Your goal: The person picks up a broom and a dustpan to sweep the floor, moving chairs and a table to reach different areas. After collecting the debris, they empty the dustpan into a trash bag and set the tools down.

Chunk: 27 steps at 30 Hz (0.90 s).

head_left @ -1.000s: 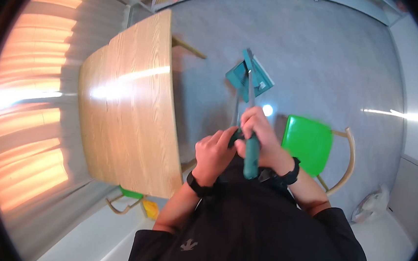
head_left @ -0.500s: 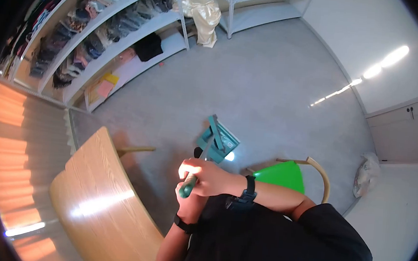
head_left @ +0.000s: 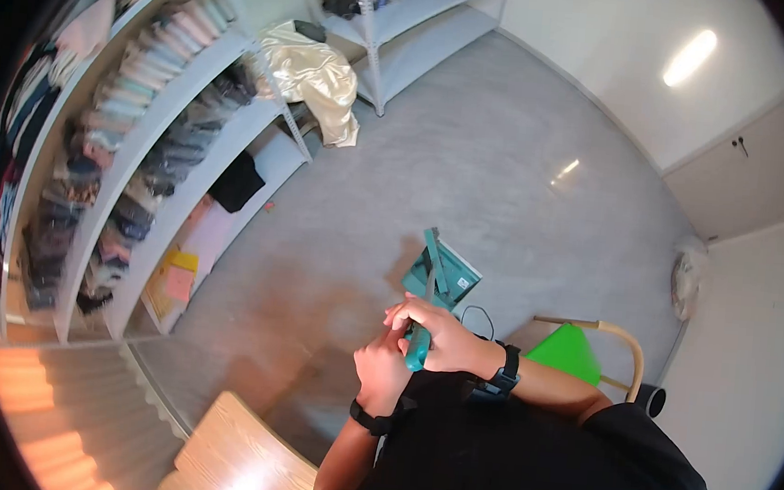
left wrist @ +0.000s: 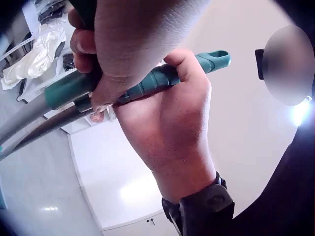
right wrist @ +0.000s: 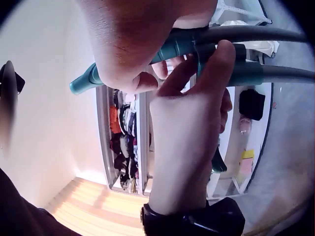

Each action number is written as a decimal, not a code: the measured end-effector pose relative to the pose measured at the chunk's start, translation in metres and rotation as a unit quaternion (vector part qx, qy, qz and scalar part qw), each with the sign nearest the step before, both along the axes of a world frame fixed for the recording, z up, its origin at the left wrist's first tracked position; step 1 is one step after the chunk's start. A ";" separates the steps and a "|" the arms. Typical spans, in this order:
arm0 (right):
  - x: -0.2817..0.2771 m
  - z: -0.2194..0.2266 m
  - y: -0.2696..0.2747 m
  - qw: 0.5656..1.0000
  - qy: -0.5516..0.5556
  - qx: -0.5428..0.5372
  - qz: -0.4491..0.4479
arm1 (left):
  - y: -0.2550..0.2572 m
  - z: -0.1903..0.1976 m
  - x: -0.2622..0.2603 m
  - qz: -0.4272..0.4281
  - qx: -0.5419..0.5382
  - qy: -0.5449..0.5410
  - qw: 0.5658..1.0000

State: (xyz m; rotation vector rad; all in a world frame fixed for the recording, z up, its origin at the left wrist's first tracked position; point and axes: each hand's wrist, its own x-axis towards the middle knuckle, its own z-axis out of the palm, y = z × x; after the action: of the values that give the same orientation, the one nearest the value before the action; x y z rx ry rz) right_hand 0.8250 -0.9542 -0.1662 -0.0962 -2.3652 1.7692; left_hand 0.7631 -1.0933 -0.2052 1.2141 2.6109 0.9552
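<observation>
Grips the teal handle (head_left: 417, 348) with the right hand (head_left: 451, 342), fingers curled round the ribbed part, loop end sticking out past the fist in the left wrist view. Grips the second teal handle (left wrist: 64, 92) with the left hand (head_left: 380, 370), thumb beside a black clip (right wrist: 238, 51) between the two handles. Crosses the wrists' lines close together, hands touching or nearly so; can't tell exact contact. Wears black bands on both wrists (head_left: 508, 369).

Places the teal dustpan (head_left: 463, 278) at 12 to 1 o'clock of the hands, down at floor level, just ahead in the head view. Lies across the pan: narrow teal bar (head_left: 435, 260), tilted. Runs up from there: grey poles (right wrist: 285, 73), side by side, slightly spread.

See at 3 o'clock: green chair seat (head_left: 568, 353), curved wooden backrest round it. See at 2 o'clock, well apart: clear plastic bag (head_left: 686, 285) by the wall. See at 8 o'clock: wooden table (head_left: 233, 449), with curtain (head_left: 57, 403) between 8 and 9. See at 10 to 11: shelving (head_left: 156, 148) with packed clothes, and cream satin cloth (head_left: 318, 78) at 11.
</observation>
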 end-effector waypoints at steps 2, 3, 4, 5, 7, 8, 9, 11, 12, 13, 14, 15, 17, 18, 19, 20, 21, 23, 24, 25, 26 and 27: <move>-0.013 -0.007 0.025 0.999 -0.003 -0.037 -0.031 | 0.027 0.000 -0.022 -0.025 -0.011 0.008 1.000; -0.022 -0.012 0.039 0.998 0.011 -0.037 -0.042 | 0.044 -0.004 -0.036 -0.037 0.003 0.012 0.999; -0.030 -0.016 0.050 0.997 0.011 -0.051 -0.061 | 0.061 -0.008 -0.049 -0.048 0.014 0.015 0.999; -0.039 -0.017 0.065 0.995 0.027 -0.047 -0.084 | 0.080 -0.002 -0.061 -0.060 0.000 -0.008 0.998; -0.059 -0.026 0.102 0.990 0.059 -0.039 -0.125 | 0.123 -0.003 -0.086 -0.084 -0.007 -0.017 0.996; -0.068 -0.028 0.122 0.988 0.060 -0.048 -0.137 | 0.144 -0.004 -0.097 -0.090 -0.008 -0.030 0.995; -0.069 -0.028 0.140 0.987 0.056 -0.041 -0.148 | 0.161 -0.006 -0.099 -0.097 -0.033 -0.030 0.994; -0.089 -0.037 0.183 0.982 0.050 -0.036 -0.177 | 0.209 -0.007 -0.121 -0.108 -0.035 -0.030 0.993; -0.094 -0.041 0.206 0.980 0.051 -0.046 -0.187 | 0.234 -0.008 -0.128 -0.114 -0.023 -0.028 0.993; -0.100 -0.043 0.228 0.980 0.047 -0.022 -0.190 | 0.258 -0.006 -0.136 -0.128 -0.031 -0.028 0.991; -0.105 -0.045 0.248 0.980 0.041 0.001 -0.193 | 0.279 -0.004 -0.144 -0.132 -0.053 -0.013 0.990; -0.109 -0.042 0.271 0.978 0.038 -0.006 -0.207 | 0.298 -0.004 -0.151 -0.134 -0.074 0.002 0.988; -0.107 -0.034 0.317 0.954 0.001 0.136 -0.269 | 0.339 -0.012 -0.167 -0.125 -0.078 0.027 0.989; -0.103 -0.024 0.336 0.952 -0.006 0.130 -0.277 | 0.355 -0.016 -0.174 -0.104 -0.072 0.055 0.991; -0.097 -0.013 0.355 0.921 -0.103 0.137 -0.349 | 0.368 -0.019 -0.181 -0.115 -0.076 0.051 0.989; -0.092 -0.008 0.373 0.876 -0.198 0.142 -0.417 | 0.380 -0.020 -0.189 -0.112 -0.076 0.021 0.991; -0.087 -0.010 0.391 0.860 -0.223 0.154 -0.433 | 0.393 -0.023 -0.197 -0.107 -0.074 -0.010 0.992; -0.079 -0.022 0.427 0.846 -0.262 0.146 -0.441 | 0.406 -0.044 -0.215 -0.115 -0.074 0.008 0.991; -0.076 -0.022 0.441 0.842 -0.269 0.147 -0.444 | 0.413 -0.056 -0.221 -0.109 -0.071 0.025 0.991; -0.074 -0.022 0.455 0.839 -0.278 0.071 -0.461 | 0.420 -0.069 -0.230 -0.109 -0.069 0.017 0.992; -0.074 -0.023 0.469 0.835 -0.286 -0.004 -0.471 | 0.426 -0.080 -0.238 -0.110 -0.050 0.000 0.993; -0.073 -0.026 0.479 0.825 -0.300 -0.071 -0.473 | 0.429 -0.086 -0.245 -0.107 -0.035 -0.016 0.993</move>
State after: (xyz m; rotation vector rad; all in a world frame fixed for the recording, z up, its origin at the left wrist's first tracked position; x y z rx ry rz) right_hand 0.7517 -0.4749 -0.1924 -1.7244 -1.8391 1.4479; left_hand 0.5183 -0.6646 -0.2914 1.4133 2.4061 0.8285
